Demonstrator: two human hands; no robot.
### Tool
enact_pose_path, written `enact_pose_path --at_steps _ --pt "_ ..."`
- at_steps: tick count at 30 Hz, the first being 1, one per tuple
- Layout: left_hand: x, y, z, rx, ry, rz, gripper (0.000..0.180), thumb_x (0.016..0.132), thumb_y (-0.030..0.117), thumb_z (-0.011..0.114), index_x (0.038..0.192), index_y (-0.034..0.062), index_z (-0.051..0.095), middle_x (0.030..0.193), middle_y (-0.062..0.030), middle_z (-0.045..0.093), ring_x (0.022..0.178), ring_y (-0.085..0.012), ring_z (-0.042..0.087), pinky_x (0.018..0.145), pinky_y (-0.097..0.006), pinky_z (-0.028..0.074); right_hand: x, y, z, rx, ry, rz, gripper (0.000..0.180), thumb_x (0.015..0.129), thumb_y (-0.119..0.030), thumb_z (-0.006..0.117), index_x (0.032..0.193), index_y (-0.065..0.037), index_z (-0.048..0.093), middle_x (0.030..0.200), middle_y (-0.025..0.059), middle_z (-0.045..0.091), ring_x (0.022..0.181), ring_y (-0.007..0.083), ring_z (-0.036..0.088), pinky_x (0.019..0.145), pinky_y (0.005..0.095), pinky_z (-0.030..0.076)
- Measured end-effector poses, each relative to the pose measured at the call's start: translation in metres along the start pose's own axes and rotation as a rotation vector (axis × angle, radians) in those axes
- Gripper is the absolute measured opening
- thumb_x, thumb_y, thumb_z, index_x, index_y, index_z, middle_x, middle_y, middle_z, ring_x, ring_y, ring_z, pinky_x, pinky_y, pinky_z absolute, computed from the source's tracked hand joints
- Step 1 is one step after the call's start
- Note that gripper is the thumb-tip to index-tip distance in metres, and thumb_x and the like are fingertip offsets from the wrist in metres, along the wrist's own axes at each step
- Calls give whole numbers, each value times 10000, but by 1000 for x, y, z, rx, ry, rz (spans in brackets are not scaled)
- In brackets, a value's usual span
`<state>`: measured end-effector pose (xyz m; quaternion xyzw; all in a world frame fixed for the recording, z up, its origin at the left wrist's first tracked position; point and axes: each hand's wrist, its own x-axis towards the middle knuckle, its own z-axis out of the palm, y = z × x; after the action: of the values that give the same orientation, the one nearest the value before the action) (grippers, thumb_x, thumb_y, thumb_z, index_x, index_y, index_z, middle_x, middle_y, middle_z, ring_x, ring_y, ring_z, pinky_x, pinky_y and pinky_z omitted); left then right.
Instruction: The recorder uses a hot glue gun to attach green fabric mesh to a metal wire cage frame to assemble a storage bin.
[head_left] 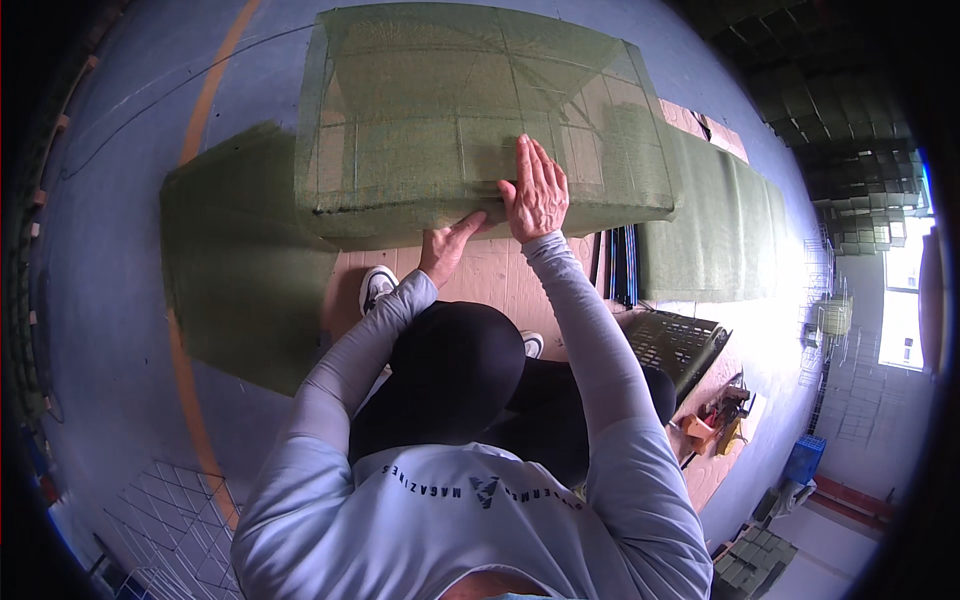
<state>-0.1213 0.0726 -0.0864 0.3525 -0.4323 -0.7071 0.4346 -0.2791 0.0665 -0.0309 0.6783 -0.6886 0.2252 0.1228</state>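
Over the chest of the pale shirt (420, 545) runs a curved line of dark lettering (427, 484), broken by an angular dark emblem (485, 490), towards six o'clock in the view.

The mesh-covered frame (440, 125) is a broad, box-like shape wrapped in olive-green, see-through netting. Thin rods show through the weave as a loose grid, and a darker line marks its near edge. It lies at twelve o'clock, directly before the hands and reaching well beyond them.

The right hand (540, 195), towards one o'clock, is spread palm down on the netting near that edge, fingers pointing to twelve and thumb out. The left hand (452, 245), near eleven o'clock, is at the near edge, fingers pointing towards two; whether it grips the netting I cannot tell.

Green mesh pieces lie at ten (240, 240) and two o'clock (710, 220); a dark perforated crate (670, 343) sits between three and four.
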Motion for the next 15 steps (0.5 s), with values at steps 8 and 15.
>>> enact_pose_path --at_steps 8,15 --pt "7 -12 -7 49 -37 38 272 898 205 609 996 -43 662 916 -90 702 840 -137 648 822 -265 469 2 4 3 -59 4 -56 761 806 -513 544 1395 -73 351 1393 66 437 1289 222 396 1055 411 288" --pt "9 -6 -8 50 -57 -1 329 876 244 641 1046 -38 650 927 -95 703 882 -116 627 841 -260 461 0 2 0 -41 -51 -21 636 879 -458 467 1394 -99 363 1418 52 411 1321 203 356 1064 407 270"
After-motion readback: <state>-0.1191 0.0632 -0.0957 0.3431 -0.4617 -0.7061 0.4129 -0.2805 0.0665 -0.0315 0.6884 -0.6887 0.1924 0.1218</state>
